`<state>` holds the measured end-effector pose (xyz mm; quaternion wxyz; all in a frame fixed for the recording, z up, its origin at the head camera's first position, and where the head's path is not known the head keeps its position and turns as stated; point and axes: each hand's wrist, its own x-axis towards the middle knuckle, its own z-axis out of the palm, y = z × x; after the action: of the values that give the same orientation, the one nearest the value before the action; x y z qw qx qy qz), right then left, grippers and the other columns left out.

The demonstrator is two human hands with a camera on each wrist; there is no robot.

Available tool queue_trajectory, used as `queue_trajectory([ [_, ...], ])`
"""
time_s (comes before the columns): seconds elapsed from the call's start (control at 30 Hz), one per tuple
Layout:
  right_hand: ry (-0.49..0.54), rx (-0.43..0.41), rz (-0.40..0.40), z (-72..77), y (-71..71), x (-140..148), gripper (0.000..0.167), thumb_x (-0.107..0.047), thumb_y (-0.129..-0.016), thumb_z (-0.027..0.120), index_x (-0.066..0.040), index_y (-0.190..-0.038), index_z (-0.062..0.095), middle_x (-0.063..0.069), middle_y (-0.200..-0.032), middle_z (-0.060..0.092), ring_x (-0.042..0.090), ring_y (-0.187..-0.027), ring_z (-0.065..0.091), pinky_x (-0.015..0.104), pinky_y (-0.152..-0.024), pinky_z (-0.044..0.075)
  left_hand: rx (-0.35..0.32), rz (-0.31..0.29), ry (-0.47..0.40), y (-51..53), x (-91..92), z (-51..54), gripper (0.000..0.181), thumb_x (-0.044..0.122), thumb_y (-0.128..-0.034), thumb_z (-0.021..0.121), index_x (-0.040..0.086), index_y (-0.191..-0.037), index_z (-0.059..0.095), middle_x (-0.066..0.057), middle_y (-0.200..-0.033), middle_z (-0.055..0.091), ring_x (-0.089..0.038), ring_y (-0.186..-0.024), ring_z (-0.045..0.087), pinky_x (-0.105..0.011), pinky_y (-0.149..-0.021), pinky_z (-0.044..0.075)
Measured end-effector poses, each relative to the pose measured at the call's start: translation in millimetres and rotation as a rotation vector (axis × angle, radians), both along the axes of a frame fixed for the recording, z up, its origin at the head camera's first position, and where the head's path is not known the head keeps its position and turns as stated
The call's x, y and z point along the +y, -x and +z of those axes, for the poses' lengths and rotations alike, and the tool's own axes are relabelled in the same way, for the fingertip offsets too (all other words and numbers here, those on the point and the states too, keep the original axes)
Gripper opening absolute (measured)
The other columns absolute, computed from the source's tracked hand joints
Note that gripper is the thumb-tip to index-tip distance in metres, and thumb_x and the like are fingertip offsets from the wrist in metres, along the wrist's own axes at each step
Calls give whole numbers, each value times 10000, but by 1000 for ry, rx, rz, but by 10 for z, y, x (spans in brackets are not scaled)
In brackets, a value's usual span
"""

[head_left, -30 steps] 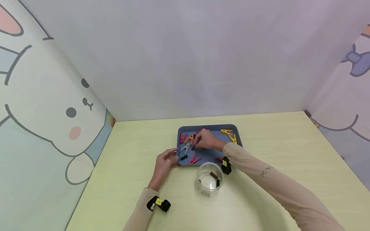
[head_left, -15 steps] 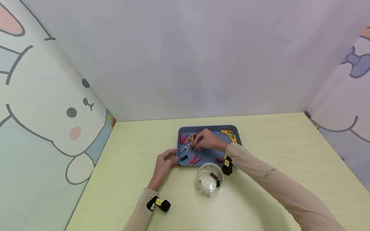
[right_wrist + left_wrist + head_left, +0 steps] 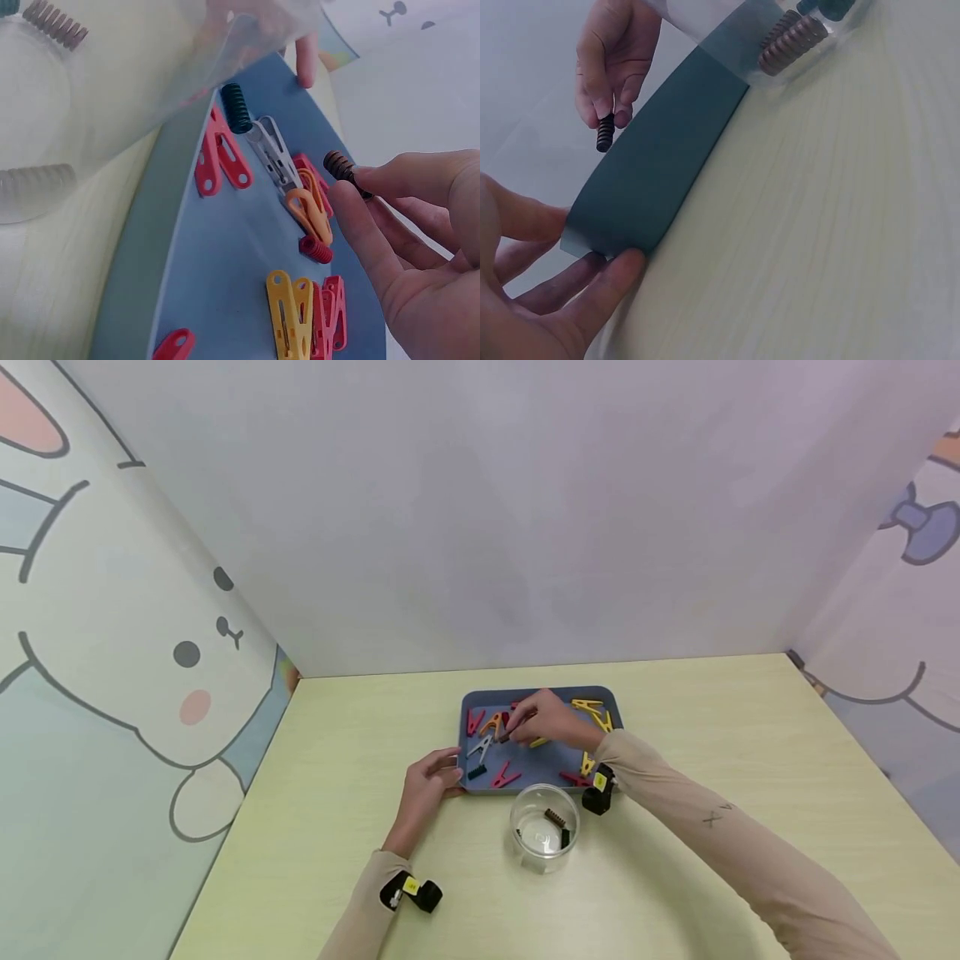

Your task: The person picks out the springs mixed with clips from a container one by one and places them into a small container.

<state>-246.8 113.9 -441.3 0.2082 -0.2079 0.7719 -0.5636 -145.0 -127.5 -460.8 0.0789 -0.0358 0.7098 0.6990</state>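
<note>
My right hand (image 3: 549, 718) pinches a brown coil spring (image 3: 341, 166) between thumb and fingertips, held above the blue-grey tray (image 3: 536, 766). In the left wrist view, that spring (image 3: 605, 133) points downward. My left hand (image 3: 423, 789) grips the tray's near-left corner, thumb and fingers at its wall. Inside the tray lie a dark green spring (image 3: 236, 109), a red spring (image 3: 316, 250), a grey clothespin (image 3: 274, 154), an orange clothespin (image 3: 309, 214), and several red and yellow clothespins. My right hand covers part of the tray in the head view.
A clear round jar (image 3: 545, 853) stands on the pale wooden table (image 3: 360, 727), just before the tray's near edge. It holds a brown spring (image 3: 555, 817) and a dark green spring (image 3: 566, 837). A plain wall (image 3: 480, 527) rises behind the table.
My right hand has risen slightly and shifted right with the brown spring, uncovering yellow clothespins near its wrist. My left hand stays at the tray's corner.
</note>
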Motion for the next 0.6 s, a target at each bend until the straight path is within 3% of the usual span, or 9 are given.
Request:
queue_trajectory([
  [0.3, 27, -40, -31, 162, -78, 57, 160, -10, -837, 683, 99, -954, 673, 176, -907, 654, 434, -820, 627, 592, -801, 501, 2, -2, 1, -1, 0, -8, 413, -30, -881, 570, -39, -1293, 542, -285, -1204, 557, -389, -1056, 590, -494, -813, 540],
  [0.6, 81, -62, -21, 155, -93, 154, 159, -45, -845, 695, 58, -966, 692, 212, -958, 656, 497, -901, 593, 601, -835, 486, 5, -3, -12, 0, 1, -8, 415, -34, -881, 568, -42, -1295, 539, -292, -1208, 552, -404, -1056, 587, -502, -816, 536],
])
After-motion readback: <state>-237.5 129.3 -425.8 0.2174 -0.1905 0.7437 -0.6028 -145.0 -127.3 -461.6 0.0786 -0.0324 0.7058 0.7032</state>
